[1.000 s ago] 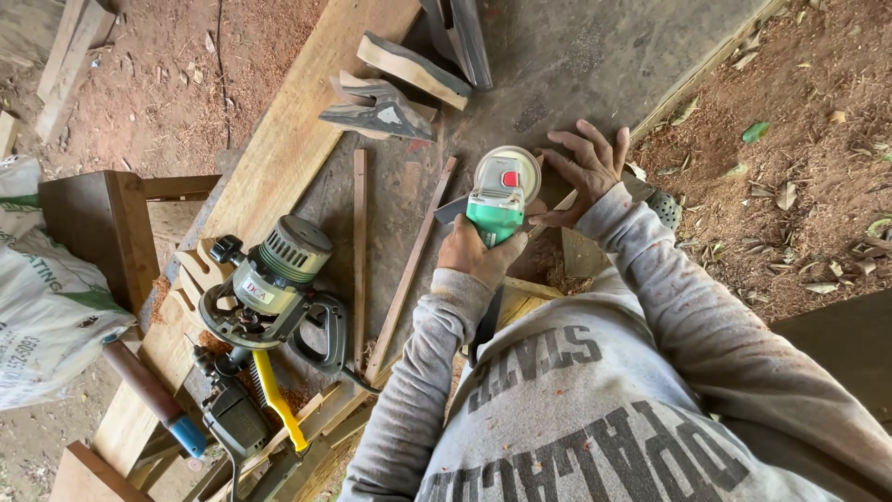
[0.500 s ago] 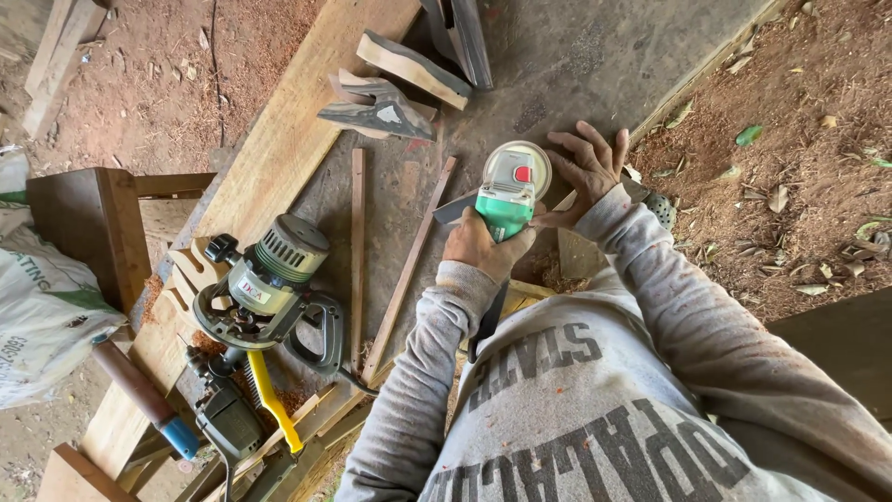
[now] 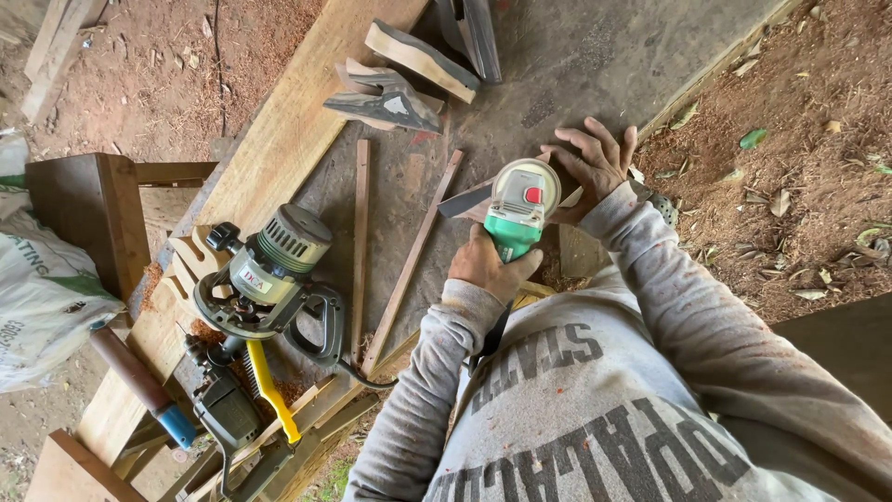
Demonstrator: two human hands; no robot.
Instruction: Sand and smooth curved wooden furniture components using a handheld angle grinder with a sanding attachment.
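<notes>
Two hands are busy on the gray desk (image 3: 576, 65). My left hand (image 3: 485, 268) has its grip closed tight around the green body of the grinder (image 3: 517, 212). My right hand (image 3: 593, 160) lies flat, fingers spread wide, holding nothing, and presses down on a small dark wood piece (image 3: 465, 199) that sits under the grinder's head. I think the piece must stay pinned hard so it cannot jump. I would keep my right fingers well back from the spinning end, which I cannot see from here. Slow, light strokes seem best. Off to the left a big round router (image 3: 269, 274) rests near thin wood strips (image 3: 360, 237), and cut wood shapes (image 3: 390, 98) lie farther up the desk.
</notes>
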